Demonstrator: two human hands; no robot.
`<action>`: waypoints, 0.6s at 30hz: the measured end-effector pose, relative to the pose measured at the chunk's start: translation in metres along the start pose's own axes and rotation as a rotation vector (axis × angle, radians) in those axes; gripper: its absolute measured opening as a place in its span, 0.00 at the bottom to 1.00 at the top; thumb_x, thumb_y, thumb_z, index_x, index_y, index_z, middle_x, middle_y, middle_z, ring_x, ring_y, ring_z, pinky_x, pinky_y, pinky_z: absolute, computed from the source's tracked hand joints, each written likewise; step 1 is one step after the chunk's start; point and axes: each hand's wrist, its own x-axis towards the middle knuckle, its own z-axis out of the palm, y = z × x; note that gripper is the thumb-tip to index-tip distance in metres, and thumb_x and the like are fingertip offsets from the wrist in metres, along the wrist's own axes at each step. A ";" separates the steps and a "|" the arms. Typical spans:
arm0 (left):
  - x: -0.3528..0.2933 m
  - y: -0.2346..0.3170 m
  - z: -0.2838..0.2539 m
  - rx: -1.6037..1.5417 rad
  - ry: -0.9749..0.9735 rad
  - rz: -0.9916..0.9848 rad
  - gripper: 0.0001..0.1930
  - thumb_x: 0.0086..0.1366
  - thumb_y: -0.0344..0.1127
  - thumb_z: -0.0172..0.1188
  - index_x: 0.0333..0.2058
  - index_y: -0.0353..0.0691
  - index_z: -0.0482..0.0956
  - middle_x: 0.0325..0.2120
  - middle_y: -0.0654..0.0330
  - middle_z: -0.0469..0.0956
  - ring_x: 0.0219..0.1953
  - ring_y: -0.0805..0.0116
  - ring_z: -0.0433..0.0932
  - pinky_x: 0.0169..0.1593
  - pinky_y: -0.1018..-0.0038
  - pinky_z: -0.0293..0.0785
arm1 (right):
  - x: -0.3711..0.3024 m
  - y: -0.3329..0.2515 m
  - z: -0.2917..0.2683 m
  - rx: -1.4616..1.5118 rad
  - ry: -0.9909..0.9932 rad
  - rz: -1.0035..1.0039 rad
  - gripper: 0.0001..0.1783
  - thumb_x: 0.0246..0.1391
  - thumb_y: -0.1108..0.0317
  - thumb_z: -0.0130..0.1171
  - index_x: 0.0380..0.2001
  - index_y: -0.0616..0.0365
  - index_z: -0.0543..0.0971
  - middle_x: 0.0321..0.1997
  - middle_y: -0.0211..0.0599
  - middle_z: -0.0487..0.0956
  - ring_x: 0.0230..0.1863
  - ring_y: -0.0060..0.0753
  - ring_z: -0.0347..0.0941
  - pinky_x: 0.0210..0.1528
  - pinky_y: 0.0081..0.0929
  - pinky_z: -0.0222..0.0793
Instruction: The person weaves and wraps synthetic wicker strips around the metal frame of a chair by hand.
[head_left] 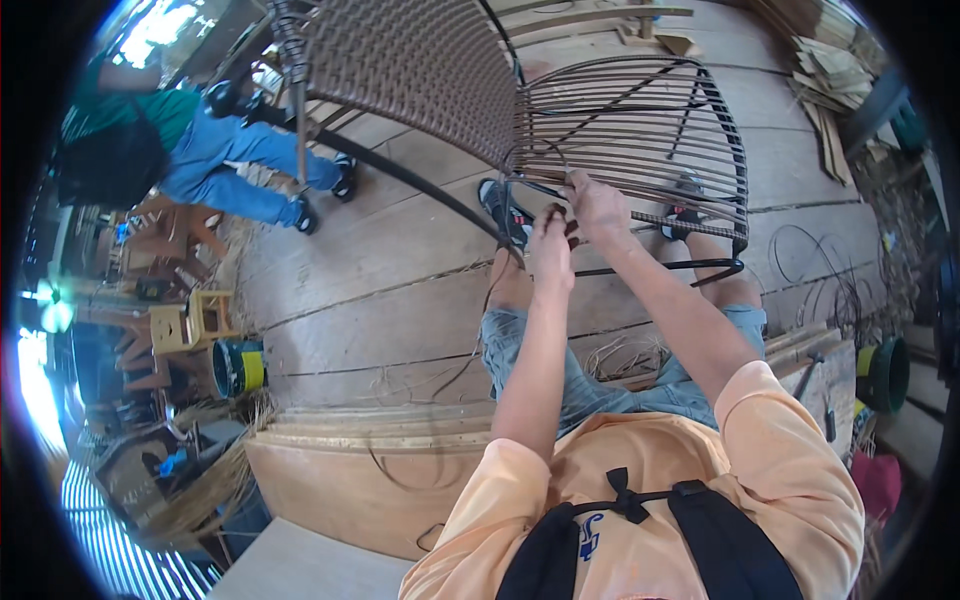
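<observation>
A chair with a black metal frame and brown wicker lies tipped over in front of me. One panel of woven wicker [410,75] is densely filled. The other panel of wicker strands [630,130] has spaced rows strung across its frame. At the corner where the panels meet, my right hand [600,208] is closed, pinching a thin brown wicker strand against the frame's edge. Just left of it and lower, my left hand [551,245] has its fingers curled together by the black frame bar; what they hold is hidden. A loose strand trails down past my left knee.
At the left, another person in blue jeans [225,170] is beside the chair. Wooden stools [205,315] and a dark bucket [238,368] stand at left. Loose strand coils [830,280] lie on the plank floor at right. A hammer [808,372] rests on boards near my right side.
</observation>
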 end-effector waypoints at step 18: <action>0.029 -0.028 -0.025 0.809 -0.209 0.299 0.16 0.60 0.43 0.48 0.38 0.35 0.73 0.28 0.50 0.76 0.34 0.58 0.75 0.37 0.70 0.68 | 0.031 0.026 -0.003 0.009 -0.373 -0.377 0.11 0.46 0.63 0.52 0.29 0.59 0.78 0.29 0.49 0.76 0.33 0.49 0.73 0.36 0.36 0.67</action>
